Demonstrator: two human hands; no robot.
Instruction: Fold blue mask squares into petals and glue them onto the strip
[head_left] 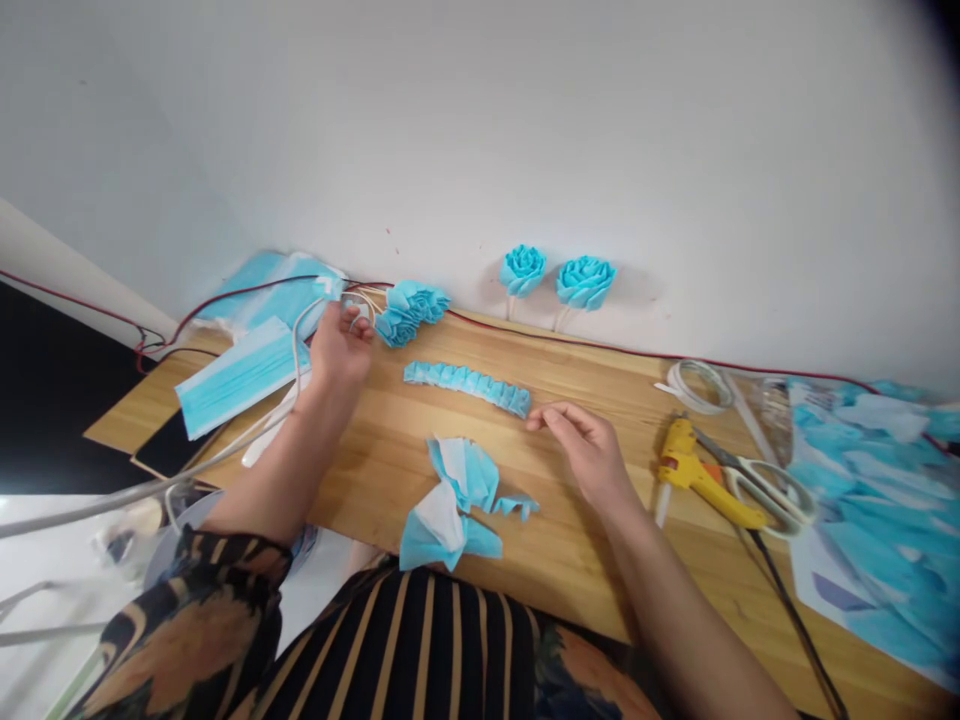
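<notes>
My right hand pinches the right end of a pleated light-blue strip, which stretches leftward over the wooden table. At the back left, my left hand has its fingers curled by some thin white stems; whether it grips one is too small to tell. Just right of it lie blue fabric roses in a cluster. Crumpled blue and white fabric pieces and a small curled scrap rest in front of me.
Two stemmed blue roses stand by the wall. Flat face masks lie left, beside a white cable. On the right are a tape roll, yellow glue gun, scissors and a blue fabric heap.
</notes>
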